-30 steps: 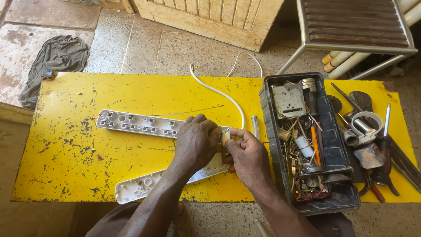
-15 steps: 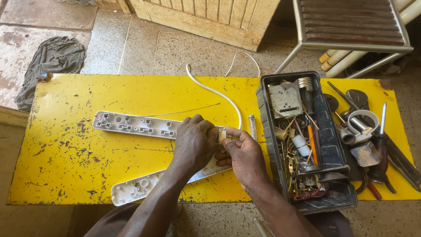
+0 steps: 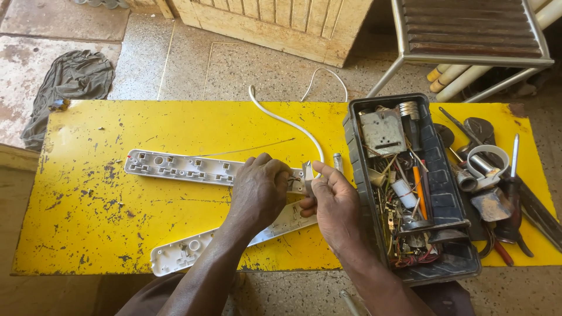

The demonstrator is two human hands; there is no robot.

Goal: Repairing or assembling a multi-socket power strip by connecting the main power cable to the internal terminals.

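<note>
1. Since the earlier frames, both hands have kept to the same spot at the end of the opened power strip, while the view has drifted a little, so the toolbox now sits slightly nearer the middle.
2. The left hand [image 3: 257,190] is curled, knuckles up, pressed down on the right end of the upper strip half [image 3: 193,167], a long white casing lying inside-up on the yellow table [image 3: 88,199].
3. The right hand [image 3: 333,202] has thumb and forefinger pinched on a small metal part [image 3: 308,171] just where the white cable [image 3: 281,120] meets the strip (what the part is, I cannot tell).
4. The lower strip half [image 3: 187,253] lies slanted beneath both wrists, near the table's front edge.
5. Just right of the right hand stands a grey toolbox [image 3: 445,193] crammed with wires, screws and a screwdriver with an orange handle.
6. Beyond it lie a tape roll [image 3: 486,159], pliers and loose tools.
7. A grey rag [image 3: 70,79] lies on the floor, far left.
</note>
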